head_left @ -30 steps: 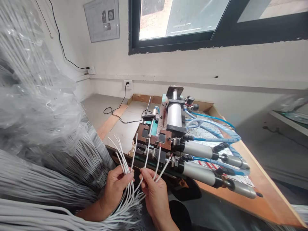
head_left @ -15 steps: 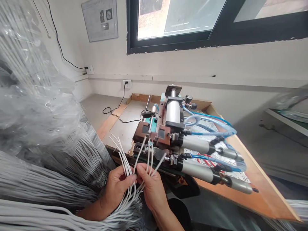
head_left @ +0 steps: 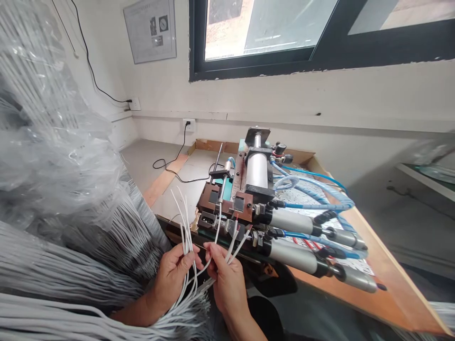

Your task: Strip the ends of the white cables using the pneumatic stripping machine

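My left hand (head_left: 173, 272) is closed around several thin white cables (head_left: 185, 227), whose ends fan upward beyond the fingers. Beside it, my right hand (head_left: 227, 279) pinches one white cable (head_left: 218, 232) that runs up to the jaws of a pneumatic machine (head_left: 241, 208). Two more cables (head_left: 237, 246) stick out from the right hand toward the right, with reddish tips showing. Below both hands the cables join a thick grey-white bundle (head_left: 177, 317). Whether the jaws touch the cable's end is hard to make out.
Plastic-wrapped grey cable bundles (head_left: 60, 156) are heaped along the left. The machine sits on a wooden-edged table (head_left: 398, 289), with silver cylinders (head_left: 291, 253) and blue air hoses (head_left: 320, 206) on its right. A black cord (head_left: 183, 147) reaches a wall socket. Behind is a window (head_left: 263, 33).
Two cables have swung from the jaws to the right within my right hand, and reddish tips now show. A single cable now points into the jaws. My hands have parted slightly.
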